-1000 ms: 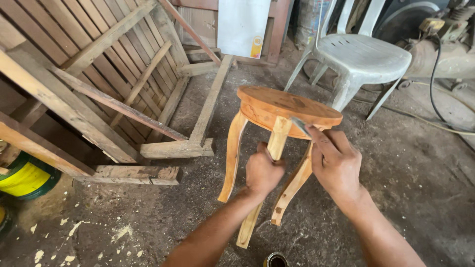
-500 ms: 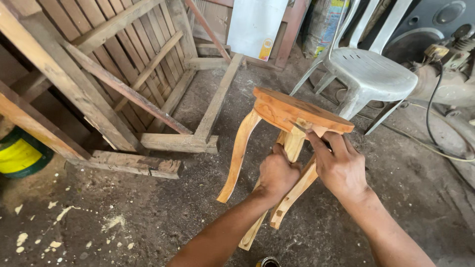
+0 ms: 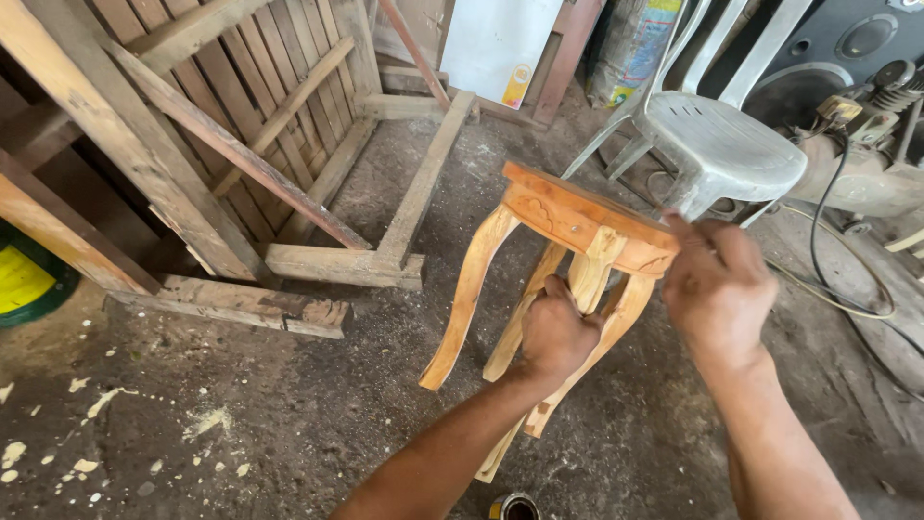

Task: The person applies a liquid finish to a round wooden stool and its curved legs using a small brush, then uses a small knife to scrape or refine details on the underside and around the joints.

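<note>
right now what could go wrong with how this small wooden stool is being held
The small round-topped wooden stool is tilted off the floor, carried mainly by the left hand gripping one curved leg; it could twist or slip. The right hand works at the seat's edge, so a slip might scrape fingers. A small open tin sits just below and could be knocked over.

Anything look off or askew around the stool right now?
Yes: the stool is tipped, seat slanting, legs off the floor; the left hand grips one leg and the right hand is at the seat rim. Pale shavings litter the floor.
</note>
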